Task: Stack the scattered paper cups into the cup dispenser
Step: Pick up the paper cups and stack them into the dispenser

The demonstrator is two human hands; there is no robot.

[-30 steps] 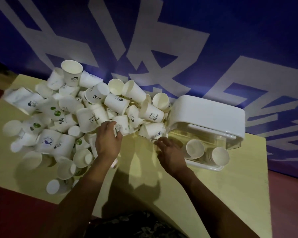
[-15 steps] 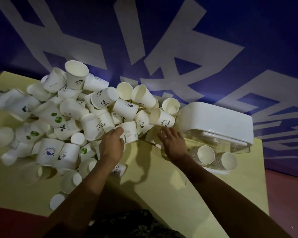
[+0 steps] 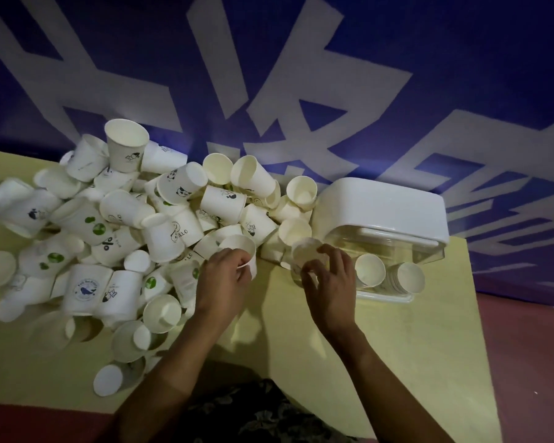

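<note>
A big heap of white paper cups (image 3: 115, 225) covers the left and back of the yellow table (image 3: 301, 346). My left hand (image 3: 223, 282) pinches the rim of one cup (image 3: 242, 249) at the heap's near edge. Just right of it, my right hand (image 3: 330, 279) curls its fingers round another cup (image 3: 307, 254), base toward me. Further right stands the cup dispenser (image 3: 384, 212), with a white lid and clear body. Two stacks of cups (image 3: 390, 276) lie inside it, their mouths facing me.
A blue wall with large white characters (image 3: 301, 91) rises right behind the table. Loose cups (image 3: 109, 378) reach the table's near left edge. Red floor (image 3: 531, 362) shows to the right of the table.
Both hands pulled back from the heap toward me, each now holding a cup. The right hand shifted right, closer to the dispenser's open front.
</note>
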